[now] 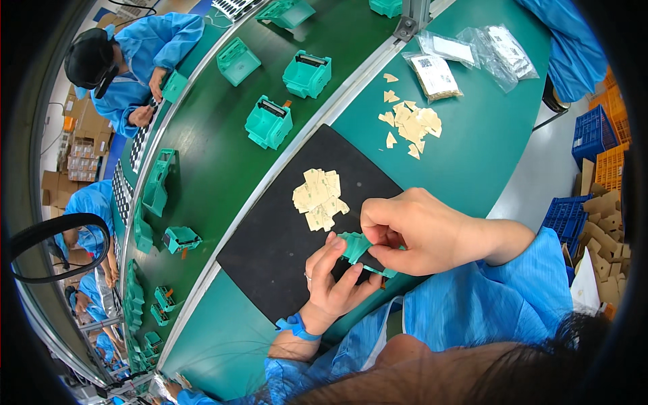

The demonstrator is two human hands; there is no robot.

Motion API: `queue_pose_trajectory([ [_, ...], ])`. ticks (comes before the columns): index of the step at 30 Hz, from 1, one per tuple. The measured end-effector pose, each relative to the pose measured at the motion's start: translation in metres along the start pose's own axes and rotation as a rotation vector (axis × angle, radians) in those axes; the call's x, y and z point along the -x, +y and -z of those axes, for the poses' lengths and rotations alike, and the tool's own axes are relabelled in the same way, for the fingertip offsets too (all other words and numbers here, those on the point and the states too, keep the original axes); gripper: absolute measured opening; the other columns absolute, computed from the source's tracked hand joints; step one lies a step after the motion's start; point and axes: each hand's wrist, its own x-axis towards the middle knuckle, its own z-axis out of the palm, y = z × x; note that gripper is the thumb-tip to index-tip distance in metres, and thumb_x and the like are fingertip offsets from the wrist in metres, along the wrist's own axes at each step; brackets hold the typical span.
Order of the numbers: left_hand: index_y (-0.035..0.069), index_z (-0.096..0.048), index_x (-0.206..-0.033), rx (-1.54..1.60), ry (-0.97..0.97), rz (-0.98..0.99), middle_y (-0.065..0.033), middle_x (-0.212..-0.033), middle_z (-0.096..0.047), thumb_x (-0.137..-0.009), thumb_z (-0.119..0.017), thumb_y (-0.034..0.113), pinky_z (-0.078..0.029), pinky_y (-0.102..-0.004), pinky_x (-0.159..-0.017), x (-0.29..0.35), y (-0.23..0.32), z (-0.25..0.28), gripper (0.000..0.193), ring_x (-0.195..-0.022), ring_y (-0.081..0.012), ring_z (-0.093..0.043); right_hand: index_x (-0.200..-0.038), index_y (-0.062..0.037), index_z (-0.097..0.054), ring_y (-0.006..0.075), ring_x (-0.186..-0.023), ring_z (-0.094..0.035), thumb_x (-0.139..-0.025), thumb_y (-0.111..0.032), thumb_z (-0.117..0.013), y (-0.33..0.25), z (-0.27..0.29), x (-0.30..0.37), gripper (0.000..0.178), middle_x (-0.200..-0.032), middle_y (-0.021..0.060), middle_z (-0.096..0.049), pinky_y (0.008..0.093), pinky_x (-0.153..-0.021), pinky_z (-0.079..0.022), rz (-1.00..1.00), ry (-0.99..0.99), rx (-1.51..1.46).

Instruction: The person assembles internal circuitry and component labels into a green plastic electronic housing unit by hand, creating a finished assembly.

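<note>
A small green plastic housing [355, 247] is gripped in my left hand [335, 278], near the right edge of a black mat [270, 270]. My right hand [418, 233] is closed over the housing's right side, thumb and forefinger pinched together. Whatever sits between those fingertips is hidden. A dark area and an orange tab show at the housing's lower part. On the mat beyond my left hand lies a pile of cream-coloured adhesive pieces [320, 197]. A blue band [298, 327] circles my left wrist.
More cream pieces [413, 126] lie scattered on the green table [493, 142], below clear plastic bags [503, 54]. Beyond a metal rail, a green conveyor [216, 128] carries several green housings [268, 121]. Co-workers in blue [162, 40] sit across it. Blue and orange crates [594, 135] stand at right.
</note>
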Motion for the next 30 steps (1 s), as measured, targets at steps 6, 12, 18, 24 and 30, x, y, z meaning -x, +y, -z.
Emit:
queue_pose_trajectory([
  [6, 0.011, -0.042, -0.118, 0.007, -0.011, 0.012, -0.0197, -0.118, -0.044, -0.060, -0.080, 0.016, -0.049, -0.0396, -0.082, 0.002, -0.003, -0.001, 0.069, -0.101, -0.0349, -0.053, -0.076, -0.0006, -0.047, 0.0313, -0.052, -0.056, -0.071, -0.005, -0.056, 0.005, -0.001, -0.001, 0.012, -0.055, 0.0112, -0.053, 0.0389, -0.047, -0.041, 0.002, 0.014, 0.026],
  [12, 0.011, -0.042, -0.118, 0.021, -0.023, 0.028, -0.0201, -0.119, -0.043, -0.061, -0.080, 0.016, -0.049, -0.0407, -0.084, 0.003, -0.003, -0.001, 0.069, -0.102, -0.0342, -0.052, -0.077, -0.0007, -0.046, 0.0315, -0.053, -0.056, -0.071, -0.005, -0.056, 0.007, -0.002, -0.001, 0.012, -0.056, 0.0114, -0.053, 0.0392, -0.047, -0.041, 0.004, 0.015, 0.016],
  [18, 0.011, -0.042, -0.118, 0.057, -0.034, 0.003, -0.0196, -0.119, -0.042, -0.061, -0.080, 0.016, -0.048, -0.0422, -0.087, 0.005, -0.004, -0.001, 0.069, -0.105, -0.0331, -0.049, -0.077, -0.0012, -0.046, 0.0297, -0.052, -0.055, -0.070, -0.004, -0.056, 0.005, 0.001, 0.000, 0.012, -0.055, 0.0103, -0.053, 0.0375, -0.046, -0.040, -0.025, -0.024, -0.084],
  [24, 0.010, -0.045, -0.115, 0.022, -0.023, 0.009, -0.0198, -0.118, -0.043, -0.059, -0.080, 0.016, -0.048, -0.0429, -0.088, 0.003, -0.003, 0.001, 0.066, -0.105, -0.0333, -0.048, -0.077, -0.0009, -0.046, 0.0290, -0.052, -0.055, -0.071, -0.003, -0.055, 0.003, 0.001, 0.000, 0.011, -0.057, 0.0103, -0.053, 0.0370, -0.046, -0.041, 0.018, -0.004, -0.028],
  [30, 0.009, -0.049, -0.110, -0.184, -0.046, -0.024, -0.0199, -0.115, -0.046, -0.056, -0.082, 0.014, -0.047, -0.0409, -0.086, -0.001, -0.001, 0.002, 0.063, -0.102, -0.0336, -0.050, -0.078, 0.0002, -0.045, 0.0308, -0.055, -0.055, -0.075, -0.003, -0.054, -0.004, -0.015, 0.008, 0.010, -0.065, 0.0130, -0.054, 0.0388, -0.048, -0.043, 0.241, 0.186, 0.253],
])
